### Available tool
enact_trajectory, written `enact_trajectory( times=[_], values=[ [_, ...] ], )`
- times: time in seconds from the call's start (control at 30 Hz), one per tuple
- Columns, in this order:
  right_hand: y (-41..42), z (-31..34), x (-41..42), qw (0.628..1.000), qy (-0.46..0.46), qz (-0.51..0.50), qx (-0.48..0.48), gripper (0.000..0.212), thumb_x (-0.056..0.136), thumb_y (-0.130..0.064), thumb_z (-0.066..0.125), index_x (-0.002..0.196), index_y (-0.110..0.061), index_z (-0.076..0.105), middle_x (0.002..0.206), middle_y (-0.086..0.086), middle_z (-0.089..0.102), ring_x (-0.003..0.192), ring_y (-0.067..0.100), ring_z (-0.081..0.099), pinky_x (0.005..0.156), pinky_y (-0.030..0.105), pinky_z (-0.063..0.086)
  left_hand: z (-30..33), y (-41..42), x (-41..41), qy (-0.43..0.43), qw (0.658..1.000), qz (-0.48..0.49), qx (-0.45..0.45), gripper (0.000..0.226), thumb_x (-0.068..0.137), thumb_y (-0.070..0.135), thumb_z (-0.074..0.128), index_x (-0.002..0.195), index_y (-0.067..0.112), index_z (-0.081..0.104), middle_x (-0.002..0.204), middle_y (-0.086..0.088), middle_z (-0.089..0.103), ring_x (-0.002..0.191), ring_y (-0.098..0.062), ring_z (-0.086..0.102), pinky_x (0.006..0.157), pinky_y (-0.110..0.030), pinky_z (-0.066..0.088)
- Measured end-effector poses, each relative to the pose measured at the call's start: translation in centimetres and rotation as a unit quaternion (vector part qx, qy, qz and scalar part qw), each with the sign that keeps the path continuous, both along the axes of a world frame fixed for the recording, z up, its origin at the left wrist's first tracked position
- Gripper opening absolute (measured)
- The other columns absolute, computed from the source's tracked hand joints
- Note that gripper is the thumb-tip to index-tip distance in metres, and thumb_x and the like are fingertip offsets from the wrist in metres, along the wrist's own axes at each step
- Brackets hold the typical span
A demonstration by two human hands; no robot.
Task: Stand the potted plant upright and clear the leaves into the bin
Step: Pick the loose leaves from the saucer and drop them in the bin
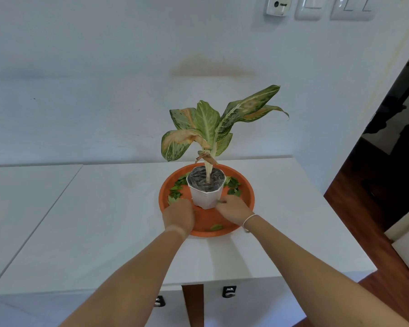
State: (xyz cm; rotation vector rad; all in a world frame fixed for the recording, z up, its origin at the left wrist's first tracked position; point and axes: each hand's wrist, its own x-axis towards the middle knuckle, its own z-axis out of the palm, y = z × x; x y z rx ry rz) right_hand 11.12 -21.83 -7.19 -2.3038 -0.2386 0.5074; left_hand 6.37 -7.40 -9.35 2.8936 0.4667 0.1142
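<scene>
Both hands reach into the orange tray (242, 185) at frame centre: left hand (178, 214) and right hand (234, 207) pinch small leaves (175, 188) beside the upright white pot (204, 197). Upper right, a wall device (278, 5) reads "TRANE".

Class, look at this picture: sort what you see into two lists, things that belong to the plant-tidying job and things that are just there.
Belongs to the job:
- potted plant, upright
- loose leaves on the orange tray
- left hand and right hand at the pot's base

Just there:
- white table
- wall switches
- drawer knobs

No bin is in view.
</scene>
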Motion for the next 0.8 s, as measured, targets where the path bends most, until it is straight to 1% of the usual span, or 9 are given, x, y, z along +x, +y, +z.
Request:
enact_trajectory(
  times=[0.1, 0.2, 0.37, 0.53, 0.6, 0.63, 0.67, 0.73, 0.8],
  values=[
    [-0.7, 1.2, 0.1, 0.962, 0.179, -0.125, 0.164, 0.029, 0.082, -0.023, 0.042, 0.054, -0.020, 0.036, 0.043, -0.007, 0.037, 0.031, 0.008, 0.026, 0.034, 0.016, 0.022, 0.2, -0.1, 0.1, -0.005, 1.000, -0.003, -0.019, 0.030, 0.096, 0.024, 0.033, 0.097, 0.016, 0.062, 0.100, -0.004, 0.070, 0.090, -0.024, 0.066, 0.064, -0.027, 0.042],
    [-1.3, 1.3, 0.1, 0.931, 0.241, -0.152, 0.230, 0.029, 0.082, -0.026, 0.040, 0.054, -0.020, 0.034, 0.040, -0.008, 0.034, 0.028, 0.007, 0.021, 0.031, 0.014, 0.018, 0.7, 0.2, 0.2, -0.023, 0.998, -0.021, -0.051, 0.024, 0.096, 0.030, 0.032, 0.089, 0.019, 0.052, 0.094, -0.003, 0.067, 0.081, -0.021, 0.061, 0.063, -0.028, 0.040],
    [-1.3, 0.7, -0.2, 0.962, 0.160, -0.132, 0.177, 0.041, 0.088, -0.048, 0.047, 0.059, -0.021, 0.036, 0.051, -0.004, 0.036, 0.041, 0.011, 0.028, 0.037, 0.019, 0.023, 1.2, 1.6, -0.1, -0.021, 0.990, -0.053, -0.130, 0.034, 0.097, 0.029, 0.027, 0.073, 0.018, 0.049, 0.077, -0.001, 0.059, 0.073, -0.017, 0.055, 0.064, -0.027, 0.041],
    [-1.6, 0.5, -0.2, 0.994, 0.078, -0.023, 0.078, 0.038, 0.092, -0.033, 0.047, 0.060, -0.020, 0.031, 0.056, -0.001, 0.034, 0.047, 0.013, 0.029, 0.042, 0.020, 0.027, 1.4, 2.6, -0.9, -0.044, 0.965, -0.048, -0.253, 0.042, 0.096, 0.024, 0.032, 0.054, 0.022, 0.037, 0.055, 0.002, 0.042, 0.053, -0.011, 0.041, 0.051, -0.024, 0.029],
    [-1.6, 0.7, -0.3, 0.998, 0.057, 0.031, 0.019, 0.028, 0.094, -0.029, 0.046, 0.067, -0.019, 0.048, 0.060, -0.004, 0.041, 0.051, 0.010, 0.035, 0.040, 0.016, 0.032, 1.4, 2.8, -1.3, -0.051, 0.953, -0.043, -0.297, 0.044, 0.098, 0.026, 0.032, 0.055, 0.019, 0.037, 0.056, 0.000, 0.043, 0.055, -0.014, 0.041, 0.055, -0.026, 0.031],
    [-1.5, 0.8, -0.3, 0.998, 0.038, 0.056, -0.013, 0.023, 0.094, -0.026, 0.046, 0.079, -0.018, 0.061, 0.067, -0.006, 0.049, 0.056, 0.008, 0.042, 0.042, 0.012, 0.036, 1.4, 2.9, -1.5, -0.055, 0.948, -0.038, -0.312, 0.044, 0.099, 0.027, 0.033, 0.056, 0.017, 0.037, 0.058, -0.002, 0.044, 0.057, -0.015, 0.042, 0.057, -0.028, 0.032],
    [-1.4, 0.7, -0.3, 0.996, 0.017, 0.081, -0.043, 0.024, 0.095, -0.023, 0.046, 0.094, -0.015, 0.068, 0.081, -0.006, 0.060, 0.068, 0.009, 0.050, 0.053, 0.008, 0.042, 1.4, 3.0, -1.6, -0.060, 0.944, -0.032, -0.323, 0.044, 0.099, 0.028, 0.033, 0.056, 0.017, 0.038, 0.059, -0.002, 0.045, 0.058, -0.016, 0.043, 0.057, -0.028, 0.032],
    [-1.1, 0.8, -0.6, 0.987, -0.011, 0.125, -0.098, 0.030, 0.095, -0.018, 0.046, 0.113, -0.012, 0.069, 0.117, 0.000, 0.065, 0.102, 0.016, 0.058, 0.085, 0.016, 0.046, 1.4, 3.0, -2.0, -0.068, 0.937, -0.020, -0.341, 0.044, 0.099, 0.027, 0.034, 0.056, 0.017, 0.037, 0.059, -0.001, 0.043, 0.057, -0.014, 0.041, 0.056, -0.026, 0.030],
    [-0.7, 0.9, -1.0, 0.974, -0.018, 0.170, -0.150, 0.032, 0.096, -0.017, 0.046, 0.119, -0.012, 0.066, 0.129, 0.002, 0.061, 0.117, 0.021, 0.055, 0.097, 0.025, 0.042, 1.5, 2.9, -2.2, -0.068, 0.929, -0.004, -0.364, 0.044, 0.099, 0.028, 0.035, 0.056, 0.017, 0.035, 0.057, 0.000, 0.039, 0.054, -0.013, 0.037, 0.052, -0.026, 0.027]
  ],
)
